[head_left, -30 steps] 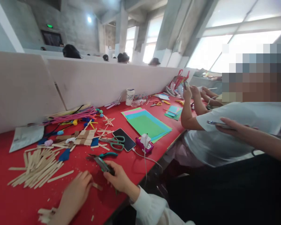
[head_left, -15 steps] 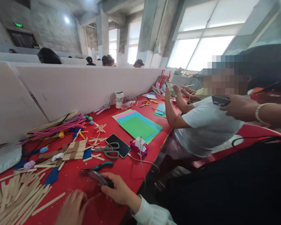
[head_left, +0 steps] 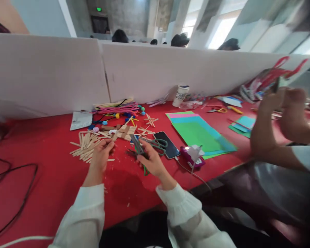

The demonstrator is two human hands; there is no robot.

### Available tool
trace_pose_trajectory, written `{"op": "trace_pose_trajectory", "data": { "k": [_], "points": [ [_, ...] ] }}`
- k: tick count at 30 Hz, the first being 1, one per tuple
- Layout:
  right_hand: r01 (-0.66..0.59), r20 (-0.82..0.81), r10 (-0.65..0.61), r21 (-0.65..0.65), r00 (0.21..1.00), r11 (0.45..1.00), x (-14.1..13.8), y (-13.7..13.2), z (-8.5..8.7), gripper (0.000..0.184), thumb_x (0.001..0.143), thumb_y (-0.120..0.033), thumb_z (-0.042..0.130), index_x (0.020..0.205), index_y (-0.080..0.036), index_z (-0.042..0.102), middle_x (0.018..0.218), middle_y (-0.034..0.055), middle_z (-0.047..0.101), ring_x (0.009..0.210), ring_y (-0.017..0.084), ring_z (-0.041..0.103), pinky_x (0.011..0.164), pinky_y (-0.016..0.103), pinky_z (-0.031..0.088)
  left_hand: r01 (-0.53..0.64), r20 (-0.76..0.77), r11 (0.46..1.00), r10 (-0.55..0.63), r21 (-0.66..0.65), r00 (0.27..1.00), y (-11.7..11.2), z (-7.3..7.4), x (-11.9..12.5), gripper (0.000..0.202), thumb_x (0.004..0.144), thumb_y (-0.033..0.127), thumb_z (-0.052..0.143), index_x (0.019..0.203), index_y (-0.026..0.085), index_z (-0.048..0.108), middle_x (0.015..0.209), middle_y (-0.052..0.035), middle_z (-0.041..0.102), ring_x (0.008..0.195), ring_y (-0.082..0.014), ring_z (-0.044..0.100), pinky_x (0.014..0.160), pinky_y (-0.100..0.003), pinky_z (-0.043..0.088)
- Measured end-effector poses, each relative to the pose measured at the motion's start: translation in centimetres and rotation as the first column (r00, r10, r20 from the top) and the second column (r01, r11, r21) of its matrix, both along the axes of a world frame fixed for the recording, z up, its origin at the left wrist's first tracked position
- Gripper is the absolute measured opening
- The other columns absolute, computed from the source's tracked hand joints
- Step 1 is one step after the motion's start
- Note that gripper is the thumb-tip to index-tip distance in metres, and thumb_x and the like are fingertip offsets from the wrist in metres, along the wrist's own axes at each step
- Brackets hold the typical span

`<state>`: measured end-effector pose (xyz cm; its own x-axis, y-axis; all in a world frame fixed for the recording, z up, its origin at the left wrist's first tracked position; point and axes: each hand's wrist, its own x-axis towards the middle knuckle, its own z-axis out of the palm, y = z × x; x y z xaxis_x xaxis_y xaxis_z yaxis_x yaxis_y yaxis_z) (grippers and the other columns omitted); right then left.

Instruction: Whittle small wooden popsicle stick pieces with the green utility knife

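My right hand (head_left: 152, 161) is closed round a pair of green-handled pliers (head_left: 137, 147), jaws pointing up and away from me. My left hand (head_left: 100, 155) pinches a wooden craft stick (head_left: 114, 137) just left of the pliers. Both hands hover low over the red table (head_left: 54, 172). A loose pile of wooden sticks (head_left: 83, 146) lies right beside my left hand. Behind the hands sits a small panel of glued sticks (head_left: 125, 131). Green-handled scissors (head_left: 158, 142) rest partly on a black phone (head_left: 168, 149) to the right of my right hand.
Coloured paper sheets (head_left: 200, 133), a pink charger block (head_left: 190, 155) with a cable, pipe cleaners (head_left: 116, 108) and a paper cup (head_left: 181, 95) lie further back. A white partition (head_left: 150, 72) closes the table's far side. A neighbour's raised hands (head_left: 282, 115) are at right; black cable (head_left: 15, 196) at left.
My view has swung left and down. Both hands have lifted from the near table edge toward the stick pile, the right one still gripping the pliers, the left one now pinching a stick.
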<state>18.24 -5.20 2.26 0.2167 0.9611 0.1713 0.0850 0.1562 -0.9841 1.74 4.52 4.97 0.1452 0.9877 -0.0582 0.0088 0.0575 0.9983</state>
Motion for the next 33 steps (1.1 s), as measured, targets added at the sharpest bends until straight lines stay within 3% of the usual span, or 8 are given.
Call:
{"op": "trace_pose_trajectory", "data": {
  "k": [3,7,10,13,16,19,24,33],
  "points": [
    [-0.075,-0.052,0.078,0.065,0.996,0.995,0.3,2.8,1.7,0.058,0.073,-0.029,0.06,0.127,-0.024,0.039,0.096,0.0031,0.056,0.061,0.011,0.058,0.05,0.024,0.05,-0.004,0.056,0.999,0.005,-0.032,0.998,-0.1,-1.2,1.0,0.036,0.051,0.041,0.066,0.075,0.015,0.057,0.06,0.0028,0.059,0.045,-0.0054,0.044,0.046,-0.018,0.034],
    [-0.077,-0.068,0.085,0.111,0.994,0.991,0.6,4.6,1.6,0.05,0.08,-0.036,0.053,0.127,-0.027,0.037,0.096,0.0023,0.054,0.06,0.01,0.057,0.049,0.024,0.052,0.017,0.095,0.996,-0.008,-0.087,0.995,-0.7,-2.2,1.2,0.035,0.052,0.041,0.067,0.073,0.015,0.055,0.056,0.0034,0.059,0.043,-0.0053,0.045,0.043,-0.017,0.035],
    [-0.102,-0.018,0.104,0.101,0.994,0.99,0.9,4.5,0.7,0.054,0.082,-0.036,0.052,0.132,-0.026,0.033,0.091,0.0016,0.056,0.052,0.008,0.054,0.039,0.021,0.047,0.042,0.086,0.992,-0.032,-0.116,0.996,-0.7,-2.1,0.5,0.037,0.053,0.042,0.067,0.074,0.015,0.054,0.058,0.0013,0.062,0.042,-0.007,0.048,0.041,-0.018,0.037],
    [-0.143,0.085,0.136,0.087,0.987,0.986,1.0,4.2,0.2,0.047,0.083,-0.031,0.051,0.129,-0.023,0.043,0.089,0.0035,0.062,0.051,0.009,0.056,0.042,0.022,0.049,0.056,0.048,0.99,-0.051,-0.126,0.998,-0.2,-1.6,-0.4,0.038,0.056,0.044,0.068,0.076,0.016,0.053,0.062,-0.0012,0.066,0.043,-0.0089,0.053,0.043,-0.021,0.043],
    [-0.169,0.206,0.144,0.111,0.968,0.979,0.7,4.0,0.2,0.041,0.079,-0.024,0.056,0.12,-0.021,0.055,0.107,0.0079,0.065,0.083,0.018,0.065,0.072,0.033,0.055,0.061,0.011,0.992,-0.061,-0.113,0.998,0.2,-1.2,-1.0,0.038,0.058,0.044,0.068,0.078,0.016,0.051,0.067,-0.0032,0.069,0.046,-0.0114,0.058,0.047,-0.025,0.048],
    [-0.195,0.304,0.145,0.141,0.941,0.971,-0.1,3.7,0.0,0.04,0.078,-0.017,0.054,0.118,-0.02,0.057,0.116,0.0089,0.063,0.107,0.021,0.059,0.094,0.039,0.045,0.053,-0.011,0.995,-0.054,-0.084,0.999,0.1,-1.4,-1.1,0.038,0.062,0.046,0.065,0.08,0.017,0.049,0.073,-0.0043,0.07,0.05,-0.0131,0.061,0.05,-0.027,0.051],
    [-0.215,0.548,0.106,0.139,0.83,0.967,-1.1,2.7,-0.1,0.044,0.083,-0.015,0.046,0.127,-0.021,0.049,0.117,0.009,0.063,0.105,0.019,0.06,0.09,0.036,0.049,0.016,-0.026,0.999,-0.017,-0.048,1.0,-0.8,-2.2,-1.2,0.037,0.069,0.047,0.061,0.088,0.017,0.051,0.08,-0.0041,0.069,0.053,-0.013,0.064,0.052,-0.026,0.052],
    [-0.211,0.635,0.084,0.127,0.768,0.969,-1.7,1.8,0.7,0.047,0.085,-0.015,0.045,0.13,-0.025,0.046,0.115,0.006,0.064,0.105,0.018,0.061,0.088,0.034,0.052,0.008,-0.043,1.0,-0.006,0.028,0.999,-1.3,-2.0,-1.6,0.027,0.077,0.042,0.058,0.088,0.017,0.054,0.07,0.0003,0.065,0.06,-0.0146,0.066,0.059,-0.027,0.055]
  ]
}}
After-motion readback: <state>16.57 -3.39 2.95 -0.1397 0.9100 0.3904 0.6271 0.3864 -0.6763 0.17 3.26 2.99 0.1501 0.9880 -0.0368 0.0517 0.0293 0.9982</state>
